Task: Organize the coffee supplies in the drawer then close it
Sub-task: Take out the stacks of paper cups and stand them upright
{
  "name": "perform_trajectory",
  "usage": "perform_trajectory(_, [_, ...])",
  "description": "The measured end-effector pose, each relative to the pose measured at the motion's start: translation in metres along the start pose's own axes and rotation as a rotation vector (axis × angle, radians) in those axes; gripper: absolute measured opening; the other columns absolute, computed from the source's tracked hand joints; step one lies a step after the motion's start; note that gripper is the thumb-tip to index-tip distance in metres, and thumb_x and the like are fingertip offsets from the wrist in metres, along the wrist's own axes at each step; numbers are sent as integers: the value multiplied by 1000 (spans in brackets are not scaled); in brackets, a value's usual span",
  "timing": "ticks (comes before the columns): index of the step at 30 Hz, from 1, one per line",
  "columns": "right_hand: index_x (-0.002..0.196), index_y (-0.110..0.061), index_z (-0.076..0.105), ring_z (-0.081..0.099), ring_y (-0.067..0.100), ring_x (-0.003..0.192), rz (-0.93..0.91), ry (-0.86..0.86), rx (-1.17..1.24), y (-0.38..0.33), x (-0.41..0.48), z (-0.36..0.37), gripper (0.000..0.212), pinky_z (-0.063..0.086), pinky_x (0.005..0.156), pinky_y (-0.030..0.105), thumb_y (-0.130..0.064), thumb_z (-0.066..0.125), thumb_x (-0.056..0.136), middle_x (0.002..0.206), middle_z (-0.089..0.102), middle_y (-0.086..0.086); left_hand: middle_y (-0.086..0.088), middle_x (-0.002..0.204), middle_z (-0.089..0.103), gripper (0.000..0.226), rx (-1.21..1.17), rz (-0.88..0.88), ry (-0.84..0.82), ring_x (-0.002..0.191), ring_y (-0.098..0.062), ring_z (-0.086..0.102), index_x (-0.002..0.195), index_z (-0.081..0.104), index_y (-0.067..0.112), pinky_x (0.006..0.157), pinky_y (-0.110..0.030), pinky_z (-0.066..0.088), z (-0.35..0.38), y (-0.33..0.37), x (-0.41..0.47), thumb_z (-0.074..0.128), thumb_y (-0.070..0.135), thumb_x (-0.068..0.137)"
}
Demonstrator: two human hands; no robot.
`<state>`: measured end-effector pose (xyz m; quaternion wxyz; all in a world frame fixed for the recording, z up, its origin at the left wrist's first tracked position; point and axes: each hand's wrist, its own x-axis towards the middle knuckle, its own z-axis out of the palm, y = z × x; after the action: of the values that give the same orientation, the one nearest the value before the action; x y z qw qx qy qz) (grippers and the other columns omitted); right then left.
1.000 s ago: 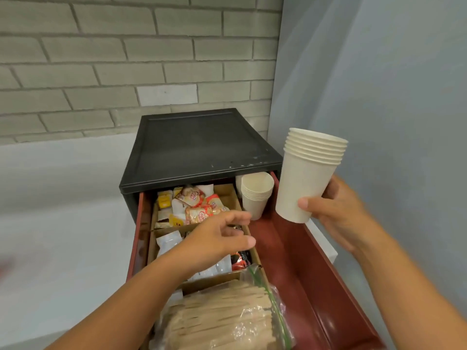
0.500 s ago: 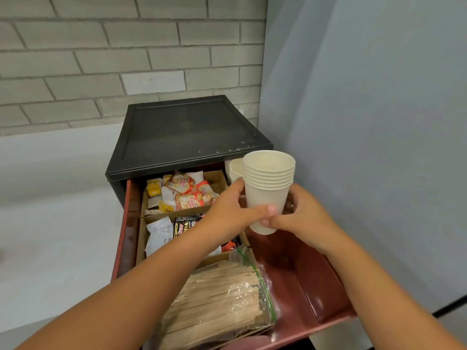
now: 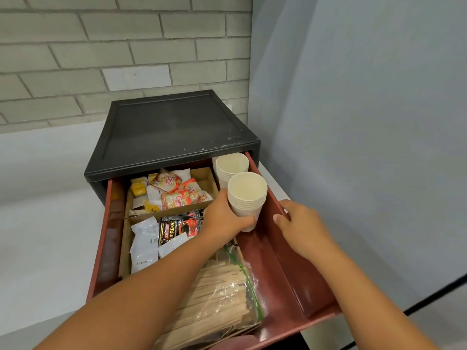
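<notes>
Sachet (image 3: 177, 228) marked SUPREMO, packets (image 3: 178, 195) perhaps Coffee-mate

Corner of a brick wall (image 3: 126, 46), a grey wall (image 3: 366, 122) and a white counter (image 3: 43, 248).
Pale grey bricks run across the back, with one brick (image 3: 137, 77) whiter than the rest and a plain white band below them. The smooth grey wall meets the bricks at the corner on the right. A thin dark line (image 3: 437, 293) crosses the lower right.
</notes>
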<state>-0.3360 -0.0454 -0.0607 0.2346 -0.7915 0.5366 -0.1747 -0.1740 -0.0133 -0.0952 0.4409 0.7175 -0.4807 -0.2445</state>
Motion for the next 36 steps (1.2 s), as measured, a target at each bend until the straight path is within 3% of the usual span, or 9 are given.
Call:
perform_trajectory(4, [99,-15,61,59,31,83,-9,7,7,2,1,2,16,48,71,34,-26,51,92,88,66,9,7,120,61,83,128,-6,17,118,-20,52,123,48,26,106,-49,32,7,-6,5,70,50,47])
perform_trajectory(7, [98,-16,62,58,29,79,-14,9,19,3,1,2,15,47,70,33,-26,52,92,80,62,5,9,114,62,76,119,37,65,113,-16,54,115,54,30,103,-50,33,8,-12,8,71,57,46])
perform_trajectory(14, [96,-17,62,53,25,73,-27,7,42,5,2,3,12,39,62,28,-24,53,92,66,52,-5,6,123,57,84,55,52,55,118,-17,48,123,49,26,108,-46,27,5,-16,11,76,48,46])
perform_trajectory(21, [84,-21,56,51,25,67,-42,5,51,7,3,4,9,35,58,28,-23,53,92,60,50,-6,5,114,61,73,53,38,95,112,-19,53,117,52,21,107,-44,28,7,-8,13,70,44,49])
perform_trajectory(26, [87,-23,58,53,26,69,-49,3,51,6,4,3,8,37,59,28,-23,53,92,65,55,-1,4,113,61,67,77,38,99,110,-19,53,115,51,23,107,-44,30,4,-8,17,77,39,55])
perform_trajectory(33, [82,-21,57,50,22,63,-35,3,47,8,4,4,11,35,52,22,-23,53,92,59,51,-7,6,113,59,72,101,1,35,109,-16,51,114,53,26,100,-49,39,-2,-13,12,71,52,49])
perform_trajectory(36, [86,-18,61,56,27,68,-19,-9,66,5,4,3,11,40,56,29,-23,53,92,65,59,0,4,113,57,72,127,-23,6,110,-18,50,115,54,24,99,-48,40,-4,-9,9,71,52,50])
